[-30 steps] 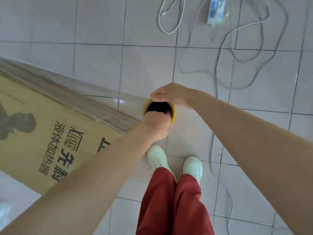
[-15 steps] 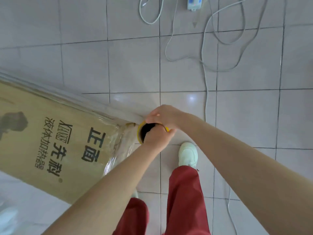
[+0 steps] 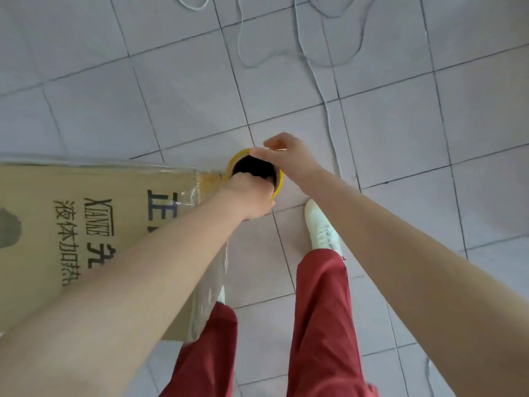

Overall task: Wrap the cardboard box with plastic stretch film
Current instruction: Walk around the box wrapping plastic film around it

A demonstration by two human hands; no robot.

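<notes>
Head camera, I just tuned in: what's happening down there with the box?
A person is wrapping a cardboard box on the tiled floor with clear stretch film. Both hands hold the yellow-rimmed film roll at the box's corner: the left hand on its near side, the right hand over its far edge. Film already covers the box's end face by the red trousers. White cables lie loose on the floor beyond.

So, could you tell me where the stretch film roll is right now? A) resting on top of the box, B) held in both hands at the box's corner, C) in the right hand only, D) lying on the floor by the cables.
B: the left hand and right hand both grip the yellow-cored roll beside the cardboard box corner.
</notes>
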